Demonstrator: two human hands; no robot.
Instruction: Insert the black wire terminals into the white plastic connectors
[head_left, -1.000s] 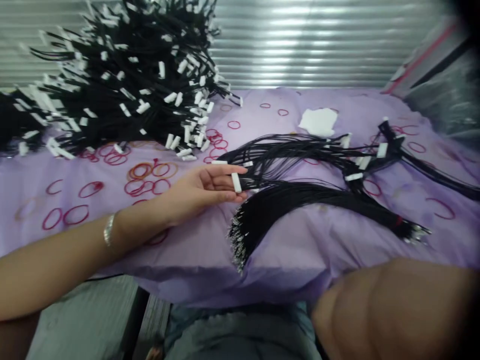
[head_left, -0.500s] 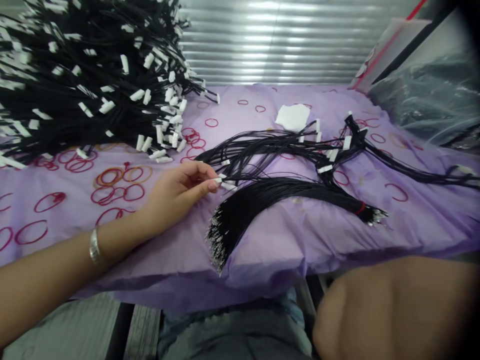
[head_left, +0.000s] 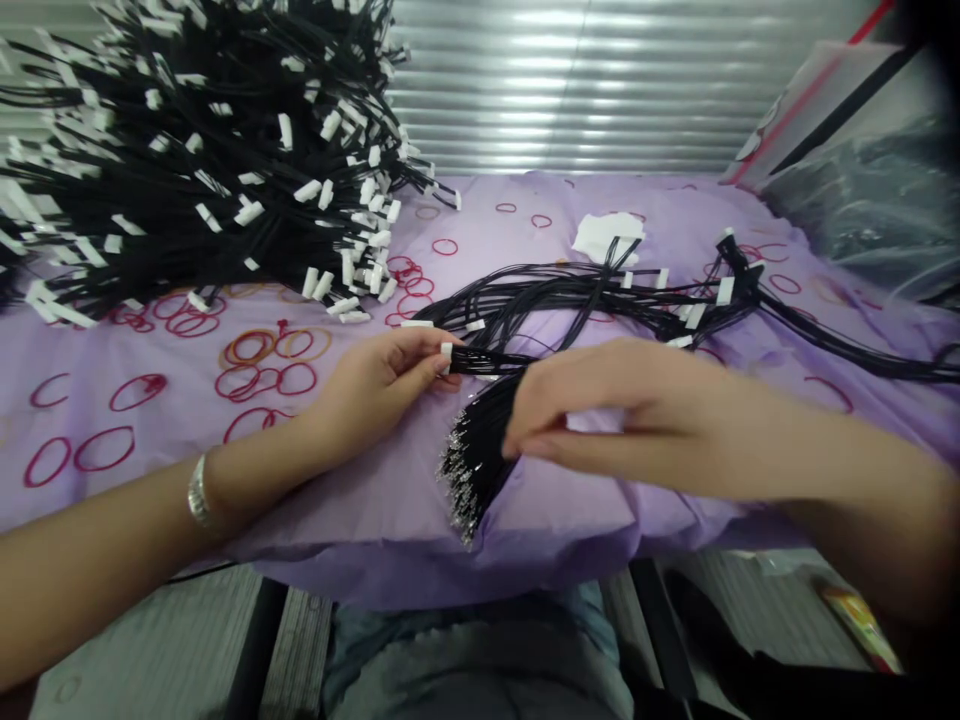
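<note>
Main change: the right hand (head_left: 637, 390) is now in mid-frame, over the wire bundle (head_left: 484, 450). Half a second ago there was only a blurred shape at lower right, probably that arm. The left hand (head_left: 367, 385) hasn't left its spot left of centre; its grip still pinches a white connector (head_left: 446, 358) between thumb and finger. Black leads (head_left: 491, 360) run right from the connector and pass behind the right hand.

Right grip: thumb and fingertips close together above the bundle's bare silver ends, but blurred. Can't tell if they're pressed together or have a wire between them.

Bundle lies near the front edge of the purple-covered worktop (head_left: 375, 510), silver ends facing left, its other end now hidden by the right hand. Heap (head_left: 247, 150) unchanged at upper left.

My read: work goes from one-handed to two-handed, left steadying the connector, right at the loose ends.
</note>
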